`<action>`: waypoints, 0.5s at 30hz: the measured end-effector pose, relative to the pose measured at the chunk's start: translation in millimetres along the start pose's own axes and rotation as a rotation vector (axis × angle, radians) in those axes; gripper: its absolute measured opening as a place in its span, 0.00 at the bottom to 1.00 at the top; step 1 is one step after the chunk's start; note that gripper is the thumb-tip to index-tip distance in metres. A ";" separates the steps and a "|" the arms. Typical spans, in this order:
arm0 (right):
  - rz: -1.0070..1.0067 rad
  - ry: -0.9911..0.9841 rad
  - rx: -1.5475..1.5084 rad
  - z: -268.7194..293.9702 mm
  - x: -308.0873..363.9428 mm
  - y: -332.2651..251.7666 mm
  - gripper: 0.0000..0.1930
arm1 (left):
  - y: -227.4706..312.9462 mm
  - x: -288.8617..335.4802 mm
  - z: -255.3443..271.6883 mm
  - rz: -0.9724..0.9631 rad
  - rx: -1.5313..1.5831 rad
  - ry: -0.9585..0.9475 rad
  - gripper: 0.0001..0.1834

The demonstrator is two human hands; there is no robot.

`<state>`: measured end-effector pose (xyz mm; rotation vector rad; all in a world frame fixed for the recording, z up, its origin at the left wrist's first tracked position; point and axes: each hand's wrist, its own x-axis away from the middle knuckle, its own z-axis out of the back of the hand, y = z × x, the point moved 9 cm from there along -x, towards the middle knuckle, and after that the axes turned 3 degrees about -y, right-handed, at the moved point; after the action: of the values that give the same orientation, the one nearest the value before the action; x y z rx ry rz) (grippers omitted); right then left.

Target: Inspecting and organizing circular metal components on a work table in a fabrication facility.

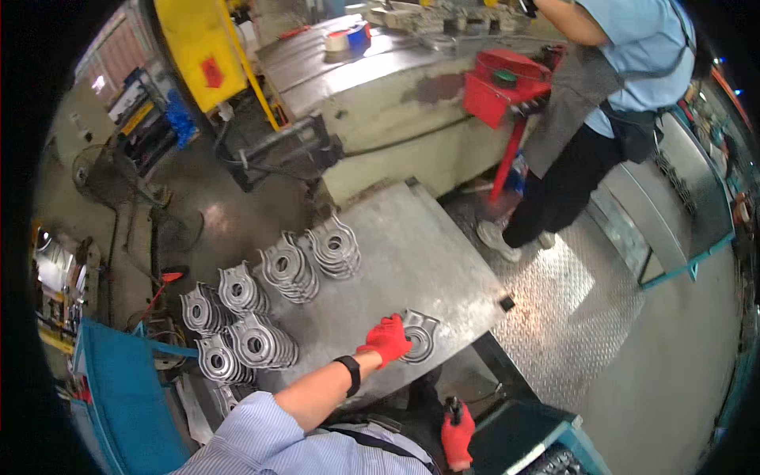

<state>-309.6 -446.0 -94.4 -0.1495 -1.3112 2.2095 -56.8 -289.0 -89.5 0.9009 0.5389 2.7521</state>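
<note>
A round stamped metal bracket [419,339] with concentric rings and a flanged top edge lies on the metal table near its front right edge. My left hand [385,340], in a red glove, is at the bracket's left side with curled fingers closed on its edge. Low by my body, past the table's front edge, my right hand [457,439] is red-gloved too. Its fingers are wrapped round a small black piece [453,408] that sticks out at the top; its exact kind cannot be made out.
Several stacks of similar metal brackets [257,340] stand on the table's [380,237] left side. A teal-edged bin [546,443] with dark parts is at lower right, a blue bin [119,396] at left. Beyond the table, a co-worker [602,103] stands by a red stand [507,83].
</note>
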 end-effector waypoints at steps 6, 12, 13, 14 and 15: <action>0.080 -0.055 0.031 -1.9 -9.7 -26.7 0.18 | -40.9 19.0 -35.4 0.105 0.432 -0.100 0.31; 0.107 -0.221 0.177 -30.8 -12.9 -29.2 0.19 | -41.9 35.8 -58.4 0.052 0.880 -0.210 0.17; 0.105 -0.242 0.203 -35.2 -12.9 -28.0 0.20 | -42.5 36.2 -61.1 0.032 0.895 -0.199 0.17; 0.098 -0.256 0.211 -38.3 -14.0 -27.3 0.20 | -46.7 34.6 -65.9 0.016 0.912 -0.182 0.17; 0.089 -0.267 0.218 -41.4 -14.3 -27.1 0.20 | -52.1 32.1 -71.6 -0.002 0.925 -0.166 0.17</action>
<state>-271.5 -411.4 -95.6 0.1786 -1.2061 2.4971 -121.8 -251.9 -146.8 1.2485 1.8265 2.3219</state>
